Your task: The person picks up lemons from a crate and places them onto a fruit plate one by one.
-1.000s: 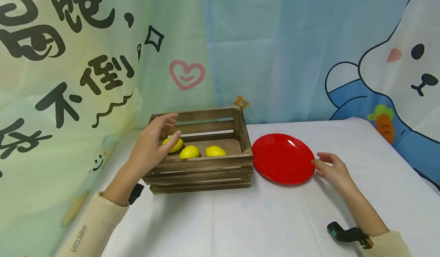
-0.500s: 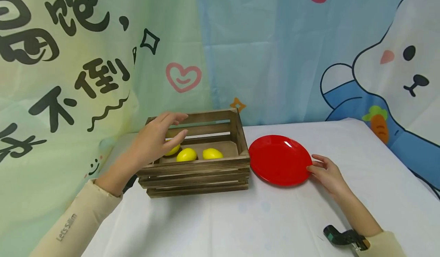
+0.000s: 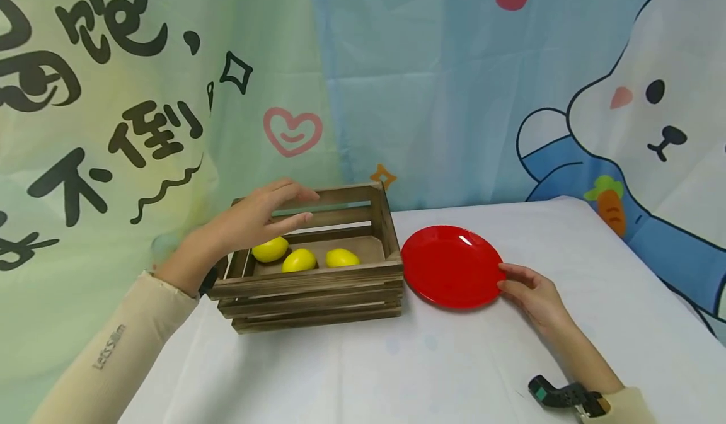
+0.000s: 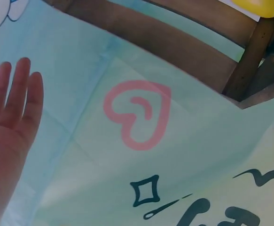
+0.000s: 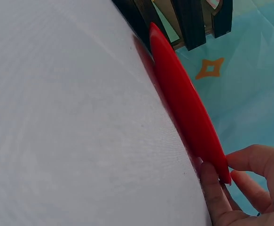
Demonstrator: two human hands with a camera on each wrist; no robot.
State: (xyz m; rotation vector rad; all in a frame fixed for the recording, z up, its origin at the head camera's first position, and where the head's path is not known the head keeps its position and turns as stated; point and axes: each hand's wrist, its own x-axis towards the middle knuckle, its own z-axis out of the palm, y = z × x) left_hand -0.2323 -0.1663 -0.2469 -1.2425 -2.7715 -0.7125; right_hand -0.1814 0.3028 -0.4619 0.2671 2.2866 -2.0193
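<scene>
My left hand [image 3: 263,215], fingers extended and thumb apart, is held over the left side of a brown wooden slatted crate [image 3: 312,288]. It holds nothing. Below it in the crate lie a yellow lemon [image 3: 271,249] at the left, a second lemon [image 3: 299,260] nearer the front and a third lemon [image 3: 342,257] at the right. Right of the crate, a round red plate [image 3: 450,266] lies on the white table. Its right rim is pinched by my right hand [image 3: 533,295]; in the right wrist view, fingers [image 5: 252,157] meet the plate's edge from both sides.
A white cloth covers the table [image 3: 363,373]. Behind it hangs a printed curtain [image 3: 420,96] with lettering and a cartoon animal. The crate's right end stands close beside the plate.
My left hand has shifted right relative to the crate, uncovering the left lemon. My right fingers have closed in on the plate's rim. The head view has turned slightly right.
</scene>
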